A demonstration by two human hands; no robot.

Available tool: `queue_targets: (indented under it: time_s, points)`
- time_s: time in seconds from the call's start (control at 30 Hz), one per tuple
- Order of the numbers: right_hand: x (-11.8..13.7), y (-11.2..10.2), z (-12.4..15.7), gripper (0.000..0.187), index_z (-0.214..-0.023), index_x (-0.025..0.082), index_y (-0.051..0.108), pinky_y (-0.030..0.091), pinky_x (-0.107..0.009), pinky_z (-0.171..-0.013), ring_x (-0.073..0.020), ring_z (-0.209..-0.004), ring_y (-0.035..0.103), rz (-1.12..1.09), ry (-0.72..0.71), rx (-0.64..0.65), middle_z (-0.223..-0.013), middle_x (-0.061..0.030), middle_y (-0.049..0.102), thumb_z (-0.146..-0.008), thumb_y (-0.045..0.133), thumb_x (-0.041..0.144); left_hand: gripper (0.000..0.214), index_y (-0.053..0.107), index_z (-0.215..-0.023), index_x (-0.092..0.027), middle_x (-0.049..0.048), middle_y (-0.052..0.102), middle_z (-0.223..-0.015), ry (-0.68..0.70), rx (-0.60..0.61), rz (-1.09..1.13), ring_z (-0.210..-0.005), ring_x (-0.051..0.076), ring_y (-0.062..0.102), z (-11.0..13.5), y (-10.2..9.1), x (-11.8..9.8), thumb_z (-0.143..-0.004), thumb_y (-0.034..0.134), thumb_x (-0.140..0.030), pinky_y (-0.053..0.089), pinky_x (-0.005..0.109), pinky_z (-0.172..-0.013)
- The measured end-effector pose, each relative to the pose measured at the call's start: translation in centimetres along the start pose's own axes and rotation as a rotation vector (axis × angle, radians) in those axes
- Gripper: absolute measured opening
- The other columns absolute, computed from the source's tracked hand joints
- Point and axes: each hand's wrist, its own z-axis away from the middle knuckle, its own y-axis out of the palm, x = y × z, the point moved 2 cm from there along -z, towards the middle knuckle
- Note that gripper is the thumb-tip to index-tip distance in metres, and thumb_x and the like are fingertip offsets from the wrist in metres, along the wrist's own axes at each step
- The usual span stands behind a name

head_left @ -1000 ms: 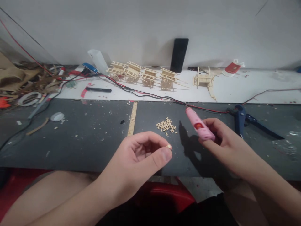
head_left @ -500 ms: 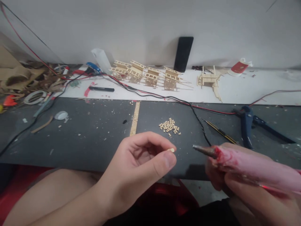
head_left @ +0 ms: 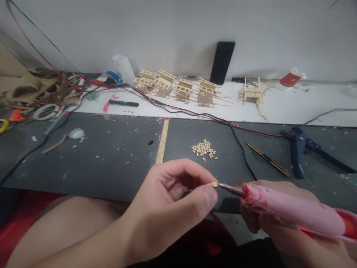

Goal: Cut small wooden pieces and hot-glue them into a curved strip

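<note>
My left hand [head_left: 178, 201] pinches a small pale wooden piece [head_left: 213, 184] between thumb and forefinger. The other fingers are curled behind it. My right hand [head_left: 301, 227] is wrapped around a thick pink tool [head_left: 295, 210] with a tapered metal tip, its kind unclear. The tip meets the end of the wooden piece, or lies right against it. A red glow shows on the tool's underside. Part of my right hand is hidden behind the tool. Beyond my hands, a loose pile of tiny wooden pieces [head_left: 205, 148] lies on the dark tabletop [head_left: 117, 149].
Several small wooden cart models [head_left: 182, 91] line the white strip at the back, near a black phone [head_left: 223, 63]. Black and red wires [head_left: 195, 113] cross the table. To the right lie a craft knife [head_left: 266, 158] and a dark blue hand tool [head_left: 298, 152].
The pink tool has moved left, bringing its metal tip from apart to the wooden piece's end. My left hand still pinches the piece and appears slightly further right and lower.
</note>
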Motion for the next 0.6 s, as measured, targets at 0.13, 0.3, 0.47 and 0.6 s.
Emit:
queue_targets:
  time_s: [0.13, 0.3, 0.47, 0.6]
  points:
    - [0.01, -0.2, -0.27, 0.056, -0.068, 0.024, 0.06, 0.025, -0.028, -0.041, -0.0125, -0.047, 0.039, -0.019, -0.028, 0.131, -0.058, -0.0002, 0.053, -0.112, 0.055, 0.058, 0.008, 0.085, -0.094, -0.022, -0.0018, 0.075, -0.084, 0.005, 0.02, -0.014, -0.064, 0.005, 0.057, 0.06, 0.03, -0.03, -0.097, 0.089, -0.028, 0.045, 0.009, -0.053]
    - [-0.38, -0.51, -0.33, 0.054, -0.067, 0.023, 0.059, 0.027, -0.027, -0.042, -0.0119, -0.048, 0.039, -0.037, 0.017, 0.138, -0.058, 0.0002, 0.053, -0.108, 0.062, 0.058, 0.008, 0.085, -0.095, -0.021, -0.0017, 0.075, -0.085, 0.0, 0.02, -0.012, -0.065, 0.005, 0.057, 0.28, -0.04, -0.07, -0.098, 0.089, -0.028, 0.046, 0.009, -0.054]
    - [-0.39, 0.04, 0.04, 0.064, -0.064, 0.025, 0.051, 0.026, -0.029, -0.043, -0.0128, -0.05, 0.037, -0.087, 0.09, 0.128, -0.055, 0.0013, 0.048, -0.104, 0.061, 0.074, 0.009, 0.085, -0.094, -0.021, -0.0016, 0.075, -0.085, 0.004, 0.026, -0.016, -0.066, 0.006, 0.057, 0.3, -0.01, -0.05, -0.098, 0.089, -0.028, 0.047, 0.01, -0.056]
    - [-0.05, 0.35, 0.15, 0.063, -0.063, 0.024, 0.055, 0.023, -0.03, -0.045, -0.0128, -0.05, 0.033, -0.15, 0.175, 0.086, -0.056, 0.0024, 0.04, -0.103, 0.063, 0.072, 0.008, 0.084, -0.093, -0.021, -0.0014, 0.075, -0.084, 0.0, 0.027, -0.021, -0.065, 0.006, 0.057, 0.2, 0.13, -0.26, -0.098, 0.087, -0.026, 0.046, 0.011, -0.054]
